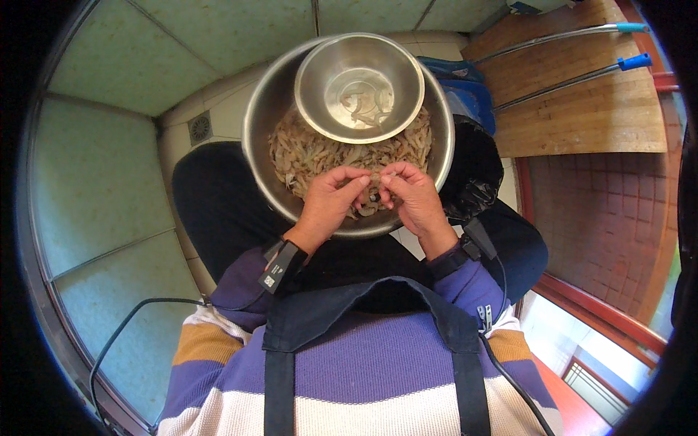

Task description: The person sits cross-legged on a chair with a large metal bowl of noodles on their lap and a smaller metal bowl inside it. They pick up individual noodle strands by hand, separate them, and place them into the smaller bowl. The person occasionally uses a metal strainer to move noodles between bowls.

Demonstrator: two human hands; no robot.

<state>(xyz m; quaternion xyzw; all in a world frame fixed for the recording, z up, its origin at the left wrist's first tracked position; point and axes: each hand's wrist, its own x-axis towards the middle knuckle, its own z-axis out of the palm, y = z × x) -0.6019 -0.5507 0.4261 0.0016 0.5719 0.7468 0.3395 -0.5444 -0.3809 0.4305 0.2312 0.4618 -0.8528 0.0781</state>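
My left hand (334, 203) and my right hand (414, 197) meet over the near part of a large steel basin (255, 163). Between their fingertips they pinch one small shrimp (375, 177), mostly hidden by the fingers. Many raw shrimp (305, 152) lie heaped in the basin below. A smaller steel bowl (311, 82) rests on the far side of the basin, over the heap. A few pale, thin pieces, apparently shrimp (366, 115), lie on its bottom.
A black plastic bag (474, 163) stands right of the basin, with blue plastic items (466, 98) behind it. A wooden board (578, 120) and two metal poles with blue ends (567, 84) are at the upper right. Green panels (103, 185) stand at the left, near a floor drain (200, 128).
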